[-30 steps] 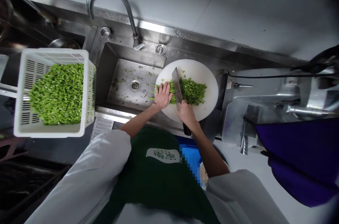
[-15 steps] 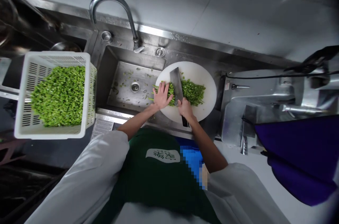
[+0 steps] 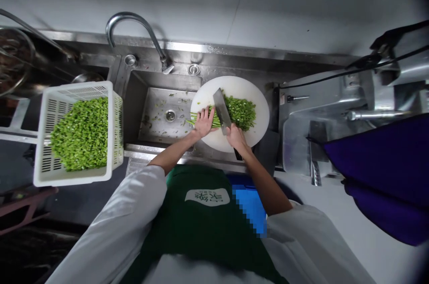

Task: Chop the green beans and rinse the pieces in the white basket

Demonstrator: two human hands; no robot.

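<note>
On the round white cutting board (image 3: 217,144), my left hand (image 3: 203,124) presses a bunch of thin green vegetable stalks (image 3: 216,121) down, fingers reaching over them. Some stalk ends poke out to the left, past the board's edge toward the sink. My right hand (image 3: 237,137) is closed around the handle of a cleaver (image 3: 221,109). Its broad blade stands between the stalks and a pile of chopped green pieces (image 3: 241,113) on the right. The fingers of my left hand are close to the blade's left face. Where the edge meets the stalks is hidden.
To the left stands a white plastic basket (image 3: 115,141) heaped with chopped greens (image 3: 80,136). Green scraps lie in the sink (image 3: 157,129) below a curved faucet (image 3: 134,15). On the right are a second cleaver (image 3: 315,172) and a purple cloth (image 3: 378,163).
My view has tilted and shifted slightly. The left hand's fingers are closer together than before. The cleaver stays between the stalks and the chopped pile, in my right hand.
</note>
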